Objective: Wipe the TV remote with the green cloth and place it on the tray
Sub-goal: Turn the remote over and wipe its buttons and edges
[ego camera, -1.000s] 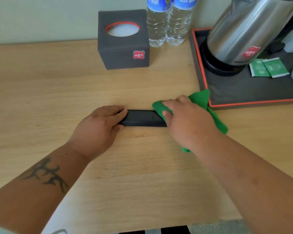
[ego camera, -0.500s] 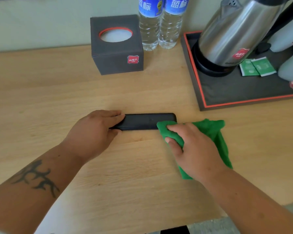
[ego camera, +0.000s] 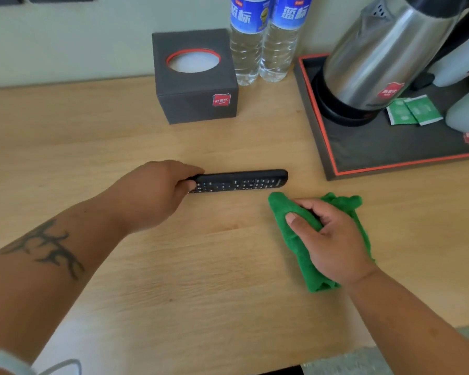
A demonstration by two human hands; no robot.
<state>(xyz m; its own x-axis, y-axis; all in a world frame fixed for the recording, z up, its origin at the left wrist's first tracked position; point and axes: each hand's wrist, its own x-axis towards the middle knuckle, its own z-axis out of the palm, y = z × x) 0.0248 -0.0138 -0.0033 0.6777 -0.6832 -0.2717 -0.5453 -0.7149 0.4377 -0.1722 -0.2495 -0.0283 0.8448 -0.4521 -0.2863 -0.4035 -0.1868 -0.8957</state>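
Note:
The black TV remote (ego camera: 244, 181) lies lengthwise on the wooden table, tipped on its long edge so its buttons face me. My left hand (ego camera: 152, 193) grips its left end. My right hand (ego camera: 328, 236) holds the crumpled green cloth (ego camera: 301, 255) on the table, just below and to the right of the remote, apart from it. The dark tray (ego camera: 363, 155) with an orange rim sits at the right, beyond the remote's right end.
On the tray stand a steel kettle (ego camera: 385, 55), two green sachets (ego camera: 412, 110) and white cups (ego camera: 466, 109). A dark tissue box (ego camera: 195, 85) and two water bottles (ego camera: 266, 41) stand at the back near the wall. The table's front edge is near my arms.
My right hand slid the cloth off the remote's right end and down to the table. My left hand has turned the remote so that its button side shows.

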